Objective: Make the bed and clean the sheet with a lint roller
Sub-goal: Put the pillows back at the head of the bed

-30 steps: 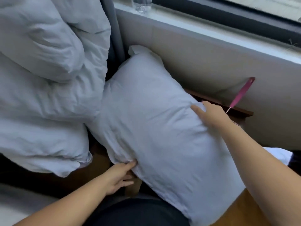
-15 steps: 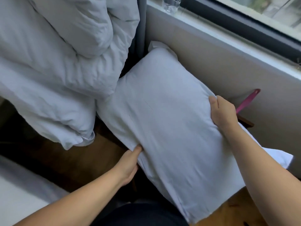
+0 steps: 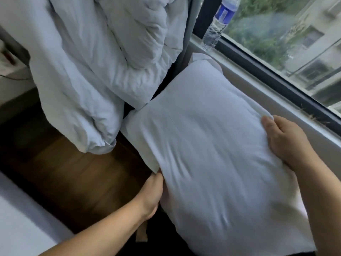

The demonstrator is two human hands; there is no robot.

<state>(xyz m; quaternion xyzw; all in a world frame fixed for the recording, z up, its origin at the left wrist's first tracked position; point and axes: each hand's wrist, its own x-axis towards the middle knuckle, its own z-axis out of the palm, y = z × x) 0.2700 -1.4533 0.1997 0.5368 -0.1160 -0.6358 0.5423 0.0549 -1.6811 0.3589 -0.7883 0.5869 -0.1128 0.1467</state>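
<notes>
Pillow point(image 3: 212, 145): white, plump and softly creased, lying slantwise between both hands, its far corner reaching up toward the window sill point(image 3: 276, 115); its near end is running out of view at the bottom edge.
Mattress point(image 3: 16, 228): only a pale corner is showing at the lower left, blurred.
Floor point(image 3: 64, 172): dark brown wood, showing between the mattress and the pillow.
Duvet point(image 3: 92, 61): pale and rumpled, hanging in a heap at the upper left, its lower corner drooping just beside the pillow's left edge.
Left hand point(image 3: 153, 193): gripping the pillow's left edge, thumb lying on top of the cloth; the fingers are tucking under and cannot be seen.
Bottle point(image 3: 219, 23): clear plastic with a blue label, standing on the sill; its cap is being cut off by the top edge.
Window point(image 3: 286, 34): greenery and a building are showing outside, blurred.
Right hand point(image 3: 287, 141): holding the pillow's right edge, thumb pressing on top, fingers curling round the side and mostly hidden.
</notes>
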